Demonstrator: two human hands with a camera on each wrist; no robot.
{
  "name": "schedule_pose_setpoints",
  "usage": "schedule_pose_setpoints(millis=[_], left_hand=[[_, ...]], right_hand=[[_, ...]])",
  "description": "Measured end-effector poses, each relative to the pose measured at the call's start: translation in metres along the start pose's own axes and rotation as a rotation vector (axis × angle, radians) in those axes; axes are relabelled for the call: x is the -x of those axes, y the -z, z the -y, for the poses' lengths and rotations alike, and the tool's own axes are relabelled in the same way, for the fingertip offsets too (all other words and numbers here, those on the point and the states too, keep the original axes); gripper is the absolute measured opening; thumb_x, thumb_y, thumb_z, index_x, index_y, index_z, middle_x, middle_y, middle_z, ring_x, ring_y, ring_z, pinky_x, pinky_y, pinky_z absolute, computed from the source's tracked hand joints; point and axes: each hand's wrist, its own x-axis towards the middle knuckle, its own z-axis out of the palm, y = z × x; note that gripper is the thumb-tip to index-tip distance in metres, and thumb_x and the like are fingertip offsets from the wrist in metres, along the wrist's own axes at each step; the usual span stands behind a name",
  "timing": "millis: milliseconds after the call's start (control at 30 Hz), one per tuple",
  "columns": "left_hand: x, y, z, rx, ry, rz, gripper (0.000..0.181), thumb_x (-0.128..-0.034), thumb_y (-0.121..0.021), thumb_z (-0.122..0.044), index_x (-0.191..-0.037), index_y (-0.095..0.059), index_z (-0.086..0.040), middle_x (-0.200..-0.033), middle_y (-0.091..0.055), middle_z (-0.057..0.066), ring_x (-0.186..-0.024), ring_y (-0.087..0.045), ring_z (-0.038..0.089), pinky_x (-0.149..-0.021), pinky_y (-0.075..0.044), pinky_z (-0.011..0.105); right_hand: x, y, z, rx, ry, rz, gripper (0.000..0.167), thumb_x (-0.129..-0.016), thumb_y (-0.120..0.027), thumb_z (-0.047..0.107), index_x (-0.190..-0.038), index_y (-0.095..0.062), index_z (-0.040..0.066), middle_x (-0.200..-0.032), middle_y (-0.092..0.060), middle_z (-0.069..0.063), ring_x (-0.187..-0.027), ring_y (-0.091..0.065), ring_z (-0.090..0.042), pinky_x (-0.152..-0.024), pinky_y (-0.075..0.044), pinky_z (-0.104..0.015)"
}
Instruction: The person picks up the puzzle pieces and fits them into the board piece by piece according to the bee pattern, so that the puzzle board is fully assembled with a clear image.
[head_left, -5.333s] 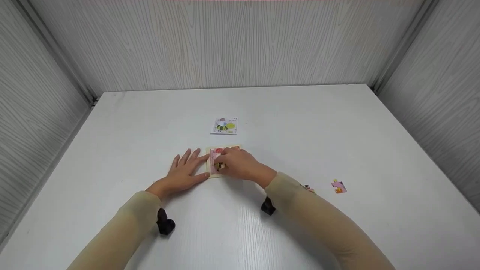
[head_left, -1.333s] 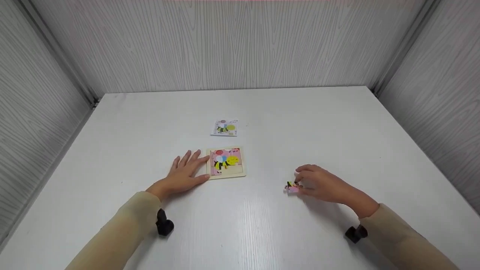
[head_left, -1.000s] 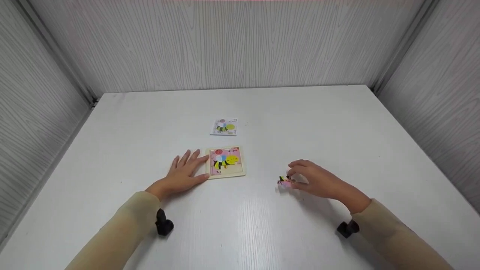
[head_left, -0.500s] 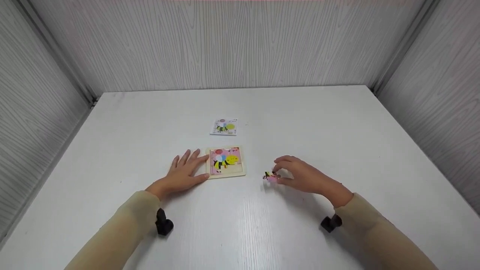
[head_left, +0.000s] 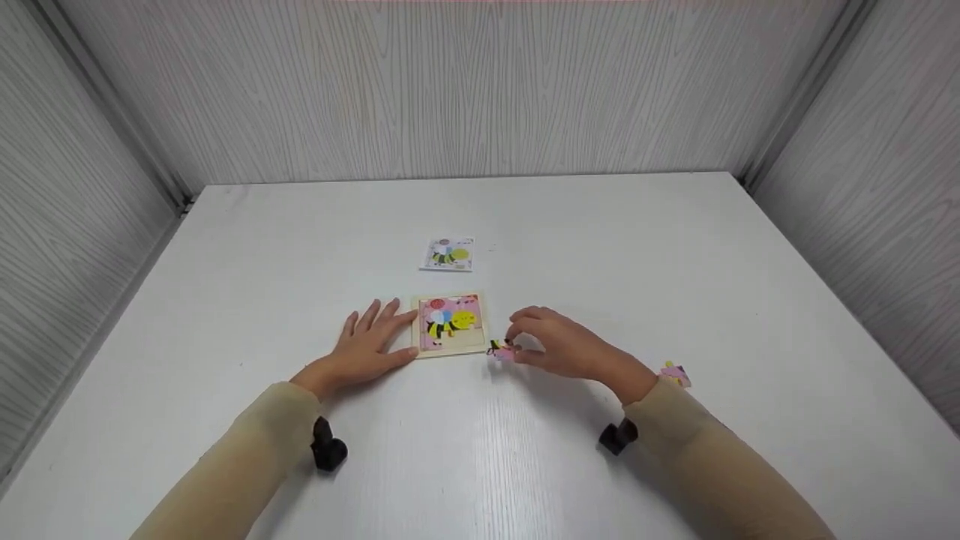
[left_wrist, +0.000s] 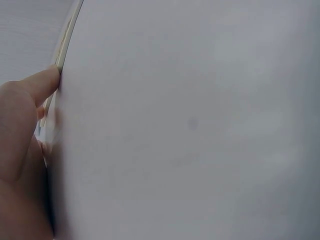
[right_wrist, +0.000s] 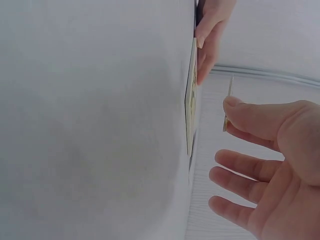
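Note:
A wooden puzzle tray (head_left: 488, 330) with a bee picture lies flat at the middle of the table; its lower right part shows bare wood. My left hand (head_left: 367, 349) lies spread at the tray's left side, thumb and index finger touching its edge. Between thumb and index finger my right hand (head_left: 566, 346) pinches a pink, black and yellow puzzle piece (head_left: 501, 350), held above the table by the tray's lower right corner. In the right wrist view the puzzle piece (right_wrist: 230, 86) is seen edge-on, and the other fingers are apart from it.
Behind the tray lies a small card (head_left: 448, 255) with the same bee picture. Another puzzle piece (head_left: 675, 373), pink and yellow, sits on the white table (head_left: 480, 465) beyond the right wrist, partly covered by it. Grey wood-grain panels (head_left: 480, 90) enclose the back and both sides.
My right hand left the tray, picked up a puzzle piece at the right, and has carried it leftward to the tray's corner. The loose piece shows again behind the wrist. My left hand stays put.

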Motion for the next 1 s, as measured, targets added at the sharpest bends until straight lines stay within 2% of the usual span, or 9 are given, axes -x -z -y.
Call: schedule_pose_setpoints(millis=[267,467,633,1000], left_hand=[[-0.001,-0.001,0.000,-0.003,-0.003,-0.005,0.070,-0.0910,-0.044,-0.056,-0.149,-0.023,-0.023,-0.156,-0.003,0.009,-0.140,0.009,0.031,-0.106,0.012,0.053],[0.001,-0.001,0.000,-0.010,0.003,-0.015,0.069,-0.0912,-0.044,-0.056,-0.149,-0.024,-0.022,-0.156,-0.004,0.009,-0.140,0.008,0.031,-0.107,0.011,0.053],[0.001,-0.003,0.001,-0.017,0.004,-0.013,0.069,-0.0914,-0.044,-0.055,-0.149,-0.024,-0.022,-0.156,-0.004,0.009,-0.140,0.008,0.031,-0.107,0.011,0.053],[0.001,-0.002,0.000,-0.016,0.008,-0.014,0.069,-0.0913,-0.044,-0.056,-0.149,-0.024,-0.023,-0.156,-0.003,0.008,-0.140,0.008,0.030,-0.107,0.011,0.053]], right_hand=[[-0.021,-0.005,0.011,-0.004,-0.038,0.050,0.022,-0.087,-0.067,0.020,-0.107,-0.064,0.013,-0.125,-0.053,-0.003,-0.118,-0.046,-0.017,-0.099,-0.038,-0.032],[-0.037,-0.010,0.017,-0.020,-0.015,0.065,0.022,-0.087,-0.067,0.019,-0.108,-0.064,0.011,-0.116,-0.056,-0.001,-0.109,-0.050,-0.016,-0.096,-0.041,-0.030],[-0.047,-0.016,0.021,-0.002,0.002,0.079,0.024,-0.087,-0.067,0.018,-0.108,-0.064,0.008,-0.115,-0.058,-0.004,-0.108,-0.052,-0.017,-0.093,-0.043,-0.030],[-0.064,-0.018,0.026,0.000,-0.061,0.105,0.025,-0.086,-0.068,0.021,-0.108,-0.065,0.010,-0.113,-0.057,-0.002,-0.103,-0.050,-0.016,-0.090,-0.043,-0.030]])
